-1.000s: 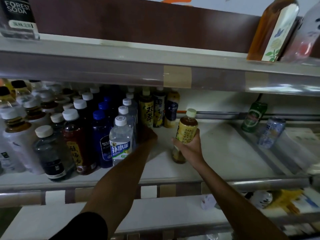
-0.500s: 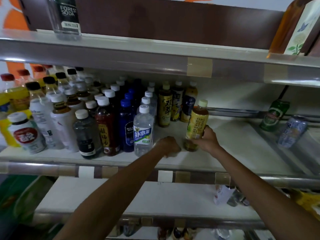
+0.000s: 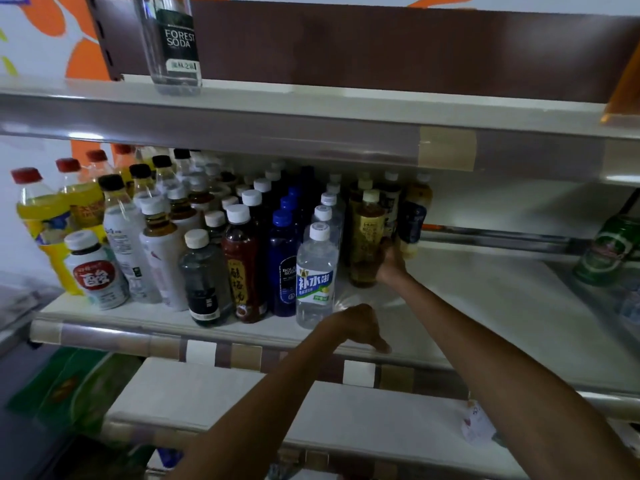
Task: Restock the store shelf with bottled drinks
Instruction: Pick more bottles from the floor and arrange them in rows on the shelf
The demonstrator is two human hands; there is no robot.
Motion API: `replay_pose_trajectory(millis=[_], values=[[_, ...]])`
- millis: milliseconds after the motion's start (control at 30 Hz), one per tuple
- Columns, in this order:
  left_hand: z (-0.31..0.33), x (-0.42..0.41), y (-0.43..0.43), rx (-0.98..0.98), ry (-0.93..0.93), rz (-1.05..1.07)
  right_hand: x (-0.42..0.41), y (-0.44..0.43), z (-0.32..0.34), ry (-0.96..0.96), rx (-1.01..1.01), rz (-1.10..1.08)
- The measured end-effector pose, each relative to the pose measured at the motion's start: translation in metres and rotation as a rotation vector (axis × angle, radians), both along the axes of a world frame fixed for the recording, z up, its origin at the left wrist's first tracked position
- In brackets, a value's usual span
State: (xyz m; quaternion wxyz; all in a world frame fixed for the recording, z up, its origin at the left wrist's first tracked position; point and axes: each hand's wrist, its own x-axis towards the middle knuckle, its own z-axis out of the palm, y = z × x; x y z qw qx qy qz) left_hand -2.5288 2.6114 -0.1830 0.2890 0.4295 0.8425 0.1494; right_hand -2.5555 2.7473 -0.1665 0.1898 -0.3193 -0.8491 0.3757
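Resting on the front lip of the white metal shelf (image 3: 485, 306), the left hand (image 3: 353, 327) has curled fingers and holds nothing. At its 12 o'clock, the right hand (image 3: 389, 259) grips the amber tea bottle with yellow label and pale cap (image 3: 367, 233), which stands upright on the shelf. A clear blue-labelled water bottle (image 3: 316, 275) stands at the tea bottle's 9 o'clock.

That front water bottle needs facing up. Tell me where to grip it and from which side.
Grip the water bottle round its labelled middle, coming from the front right: it stands upright at the shelf edge, the blue bottle crowds its left, and its right side faces bare shelf.
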Motion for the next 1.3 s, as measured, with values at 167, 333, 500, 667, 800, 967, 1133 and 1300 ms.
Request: replay_pose_trajectory(millis=[167,333,500,667,800,967,1133,1300], values=[[0.000,-0.002,0.002,0.000,0.005,-0.017,-0.009,-0.001,-0.002,0.044,-0.128,0.079],[-0.003,-0.002,0.003,0.005,-0.044,0.012,-0.007,-0.009,0.004,0.054,-0.193,0.078],[0.000,-0.001,0.003,0.006,-0.062,0.009,-0.011,-0.009,0.000,0.014,-0.184,0.061],[0.002,-0.001,0.002,0.007,-0.055,0.009,-0.004,-0.020,0.009,-0.059,-0.072,0.062],[0.004,0.000,0.002,-0.005,-0.058,0.010,-0.001,-0.017,0.013,-0.057,-0.060,0.123],[0.004,0.000,0.004,-0.009,-0.058,0.022,0.013,-0.021,0.017,-0.147,-0.119,0.105],[0.005,-0.001,0.003,-0.004,-0.083,0.019,0.041,-0.017,0.019,-0.251,-0.068,0.092],[0.005,0.001,-0.002,0.013,-0.062,0.013,0.070,-0.014,0.017,-0.285,-0.077,0.052]])
